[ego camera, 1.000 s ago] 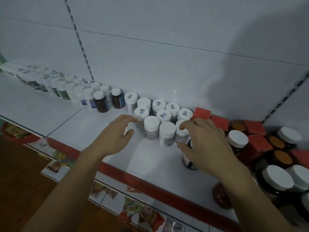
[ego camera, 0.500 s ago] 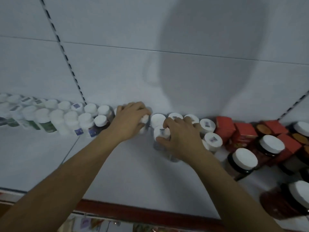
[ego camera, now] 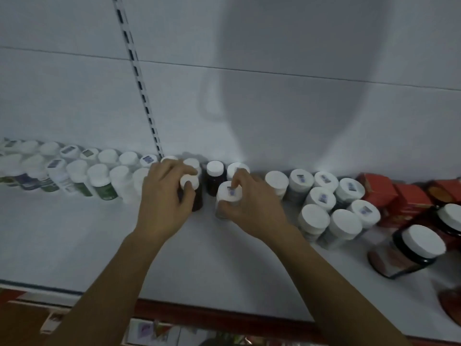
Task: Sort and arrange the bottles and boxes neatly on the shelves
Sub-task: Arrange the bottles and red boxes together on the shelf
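On a pharmacy-style shelf (ego camera: 224,258), the left hand (ego camera: 162,206) closes its grip round a dark bottle (ego camera: 189,182) while the right hand (ego camera: 252,207) pinches a white-capped bottle (ego camera: 229,193), apparently to tighten the back row.

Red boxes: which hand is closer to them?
The right. The right hand grips a white bottle left of the red boxes; the left hand holds a dark bottle farther left.

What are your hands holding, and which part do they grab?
The left hand grips a dark brown bottle with a white cap near its top; the right hand grips a pale white-capped bottle around its cap.
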`<state>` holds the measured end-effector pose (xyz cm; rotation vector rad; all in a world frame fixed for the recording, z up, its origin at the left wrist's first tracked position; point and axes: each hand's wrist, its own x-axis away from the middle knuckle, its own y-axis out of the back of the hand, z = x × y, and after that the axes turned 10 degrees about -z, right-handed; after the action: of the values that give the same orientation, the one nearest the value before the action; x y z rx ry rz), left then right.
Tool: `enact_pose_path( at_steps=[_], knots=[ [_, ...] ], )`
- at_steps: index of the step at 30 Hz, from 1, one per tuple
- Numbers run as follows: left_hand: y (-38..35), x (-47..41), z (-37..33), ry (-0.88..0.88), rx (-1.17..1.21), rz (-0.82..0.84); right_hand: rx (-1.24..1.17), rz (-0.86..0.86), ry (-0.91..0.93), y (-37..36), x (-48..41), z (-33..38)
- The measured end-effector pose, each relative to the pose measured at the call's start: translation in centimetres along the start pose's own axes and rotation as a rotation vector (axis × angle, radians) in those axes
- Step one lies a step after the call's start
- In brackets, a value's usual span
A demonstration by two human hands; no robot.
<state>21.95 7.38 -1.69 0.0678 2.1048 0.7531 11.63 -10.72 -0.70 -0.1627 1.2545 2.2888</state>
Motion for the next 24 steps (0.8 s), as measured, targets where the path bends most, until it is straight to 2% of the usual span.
enact_pose_path(
  at_steps=[3,5,8,10,12,14,16,20,22,24],
  knots=[
    [0.0,3.2,-0.1,0.092,0.093,0.083,-0.016,-0.004,0.017,-2.0,-0.1,1.1],
    [-0.3,4.4,0.2,0.08,0.097,0.175,-0.039,-0.013,0.015,-2.3,-0.1,1.2],
    [-0.8,5.2,0.9,0.067,0.093,0.243,-0.038,-0.18,-0.009,-0.7,-0.7,-0.6],
    [-1.2,5.4,0.6,0.078,0.123,0.278,0.077,-0.28,-0.022,1.3,-1.6,-2.4],
    [-1.9,5.4,0.0,0.071,0.152,0.336,0.359,-0.2,-0.023,2.9,-2.6,-3.8],
    [-2.6,5.5,-0.5,0.079,0.155,0.428,0.646,0.014,-0.046,3.3,-3.5,-4.3],
    [-3.1,5.8,-0.6,0.099,0.151,0.49,0.755,0.148,-0.061,3.0,-3.6,-4.3],
    [-3.5,6.5,-0.1,0.14,0.163,0.473,0.679,0.052,-0.004,2.8,-2.9,-3.4],
    [-3.7,6.8,0.0,0.138,0.149,0.468,0.503,0.043,0.019,2.4,-2.4,-2.5],
    [-3.9,6.8,-0.1,0.144,0.127,0.474,0.279,0.117,-0.021,1.7,-2.0,-1.2]
  ],
)
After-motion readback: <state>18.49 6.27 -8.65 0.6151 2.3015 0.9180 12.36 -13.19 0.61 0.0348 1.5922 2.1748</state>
